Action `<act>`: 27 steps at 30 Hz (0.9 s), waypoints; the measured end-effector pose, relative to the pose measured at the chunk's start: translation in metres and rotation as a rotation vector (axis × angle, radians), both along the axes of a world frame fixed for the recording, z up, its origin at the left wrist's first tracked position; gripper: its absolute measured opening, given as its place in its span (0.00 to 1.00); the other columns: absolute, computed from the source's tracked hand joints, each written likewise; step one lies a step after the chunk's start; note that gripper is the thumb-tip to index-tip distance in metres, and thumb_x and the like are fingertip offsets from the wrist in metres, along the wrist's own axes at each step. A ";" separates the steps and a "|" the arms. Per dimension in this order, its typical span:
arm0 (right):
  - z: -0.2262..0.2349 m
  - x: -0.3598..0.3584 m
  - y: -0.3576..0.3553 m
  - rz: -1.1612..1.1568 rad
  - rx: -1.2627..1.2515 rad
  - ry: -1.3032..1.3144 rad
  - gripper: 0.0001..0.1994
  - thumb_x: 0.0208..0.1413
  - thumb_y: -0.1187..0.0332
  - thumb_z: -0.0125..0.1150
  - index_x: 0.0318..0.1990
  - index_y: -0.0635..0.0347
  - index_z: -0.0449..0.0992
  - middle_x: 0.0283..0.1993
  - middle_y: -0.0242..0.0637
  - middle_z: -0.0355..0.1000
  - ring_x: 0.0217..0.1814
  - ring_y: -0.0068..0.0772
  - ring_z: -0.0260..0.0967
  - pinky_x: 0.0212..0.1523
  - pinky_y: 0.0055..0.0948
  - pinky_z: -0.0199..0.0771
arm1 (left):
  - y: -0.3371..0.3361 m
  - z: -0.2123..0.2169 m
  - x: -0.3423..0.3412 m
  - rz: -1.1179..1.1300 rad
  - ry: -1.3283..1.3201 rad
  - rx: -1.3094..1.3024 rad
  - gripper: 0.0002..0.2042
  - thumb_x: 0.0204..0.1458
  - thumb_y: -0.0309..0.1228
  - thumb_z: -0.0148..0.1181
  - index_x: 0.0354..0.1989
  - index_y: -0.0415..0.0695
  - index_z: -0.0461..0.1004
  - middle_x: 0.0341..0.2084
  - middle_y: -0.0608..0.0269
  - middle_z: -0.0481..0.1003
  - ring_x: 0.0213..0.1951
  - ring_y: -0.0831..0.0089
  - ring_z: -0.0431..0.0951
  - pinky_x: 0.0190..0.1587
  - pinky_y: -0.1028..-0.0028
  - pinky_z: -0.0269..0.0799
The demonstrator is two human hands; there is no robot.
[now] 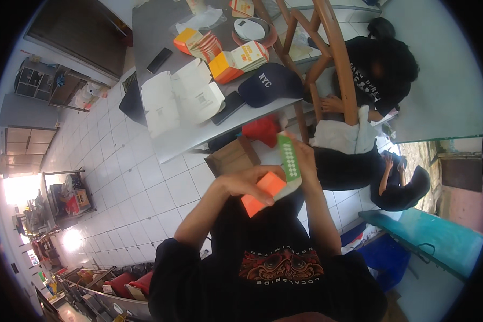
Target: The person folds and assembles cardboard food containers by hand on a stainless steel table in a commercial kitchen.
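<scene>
Gripping with left hand [246, 181], partly closed, digits bent over an orange paperboard piece [272, 183]; holding with right hand [306, 156], also partly closed, fingers mostly behind, a green paperboard panel [291, 166] with white checks and a pale face adjoining. Holding both together in front of the torso, just off the near table edge. Cannot tell, past the left fingers, whether joined as one carton. Around these, see white tiled floor [123, 177], spreading left; grey table [155, 29] at top centre; co-worker in black shirt [365, 70] at upper right; wooden chair [349, 86] between co-worker and table; open brown cardboard box [233, 155] below the table edge, near left hand. On the table, see flattened white cartons [161, 110] at the near side; dark blue cap [276, 88] to the right; orange-and-white cartons [239, 61] behind; black phone [228, 109] between flattened cartons and cap; second phone [159, 60] farther back, at left.
</scene>
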State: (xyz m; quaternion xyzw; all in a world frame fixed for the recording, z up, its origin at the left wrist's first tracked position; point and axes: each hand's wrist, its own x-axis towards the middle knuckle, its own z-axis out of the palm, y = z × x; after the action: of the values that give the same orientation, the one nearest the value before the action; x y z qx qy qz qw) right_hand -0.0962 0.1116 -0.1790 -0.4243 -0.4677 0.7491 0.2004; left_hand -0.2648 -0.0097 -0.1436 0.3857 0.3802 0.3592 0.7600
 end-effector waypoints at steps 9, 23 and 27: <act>-0.029 0.026 0.023 -0.248 0.040 -0.086 0.28 0.69 0.47 0.47 0.61 0.64 0.71 0.46 0.42 0.77 0.42 0.26 0.75 0.40 0.24 0.74 | 0.102 -0.022 -0.187 0.532 0.934 0.400 0.36 0.32 0.36 0.82 0.54 0.48 0.72 0.53 0.56 0.72 0.57 0.62 0.71 0.61 0.64 0.66; -0.099 0.094 -0.043 0.123 0.178 -0.677 0.20 0.66 0.55 0.56 0.49 0.67 0.79 0.44 0.48 0.80 0.48 0.35 0.79 0.50 0.30 0.75 | 0.232 -0.131 -0.291 0.030 1.766 0.409 0.41 0.33 0.41 0.78 0.62 0.71 0.69 0.67 0.51 0.56 0.66 0.46 0.61 0.64 0.47 0.61; -0.105 0.100 -0.031 0.125 0.202 -0.703 0.21 0.66 0.55 0.57 0.49 0.68 0.79 0.44 0.48 0.80 0.48 0.36 0.79 0.49 0.30 0.75 | 0.247 -0.147 -0.268 -0.071 1.847 0.353 0.49 0.34 0.52 0.76 0.70 0.69 0.58 0.72 0.47 0.46 0.71 0.44 0.52 0.69 0.46 0.51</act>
State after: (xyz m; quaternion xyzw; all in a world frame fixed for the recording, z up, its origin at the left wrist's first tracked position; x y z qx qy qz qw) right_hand 0.0039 0.0808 -0.2844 -0.6044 -0.6047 0.5182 0.0221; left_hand -0.5326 0.2371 -0.2902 0.6389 0.7606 -0.0600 0.0986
